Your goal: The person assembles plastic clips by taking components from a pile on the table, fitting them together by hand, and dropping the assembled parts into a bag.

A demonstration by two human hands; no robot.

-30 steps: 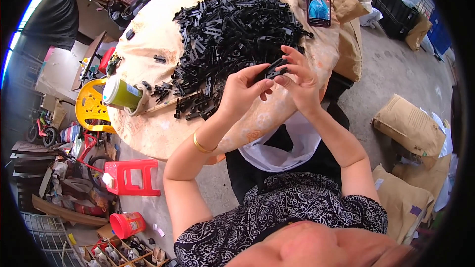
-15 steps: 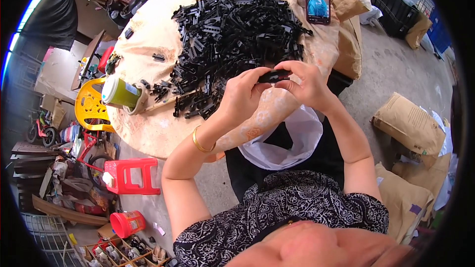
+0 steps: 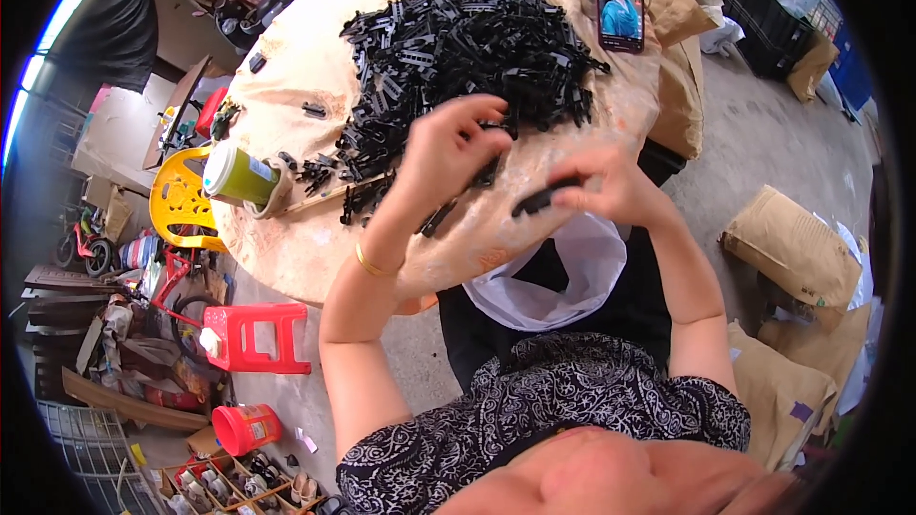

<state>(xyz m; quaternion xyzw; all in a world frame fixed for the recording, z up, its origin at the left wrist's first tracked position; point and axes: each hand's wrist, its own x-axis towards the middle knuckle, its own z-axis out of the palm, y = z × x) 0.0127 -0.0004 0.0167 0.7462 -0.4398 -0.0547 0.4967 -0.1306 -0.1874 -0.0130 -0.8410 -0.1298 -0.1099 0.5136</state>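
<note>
A broad heap of small black plastic parts [image 3: 458,57] covers the middle of the round table. At the near edge of that heap is my left hand [image 3: 450,145], slightly blurred, its bent fingers parted from the thumb with nothing plainly between them. To its right, my right hand [image 3: 611,183] pinches a slim black plastic piece [image 3: 536,198] by one end, above the table's near edge. The exact kind of piece is too blurred to tell. Below this hand, an open white bag [image 3: 592,291] sits on my lap.
A cream cloth covers the table [image 3: 296,153]. A phone [image 3: 619,2] stands upright at the far right, and a green cup with a white lid [image 3: 240,177] is at the left. A red stool [image 3: 256,339] and a yellow chair [image 3: 176,200] stand left; brown sacks [image 3: 792,243] lie right.
My hands were together around a black piece; now they are apart. The left has moved to the heap's edge, while the right has kept the piece and dropped lower toward the bag.
</note>
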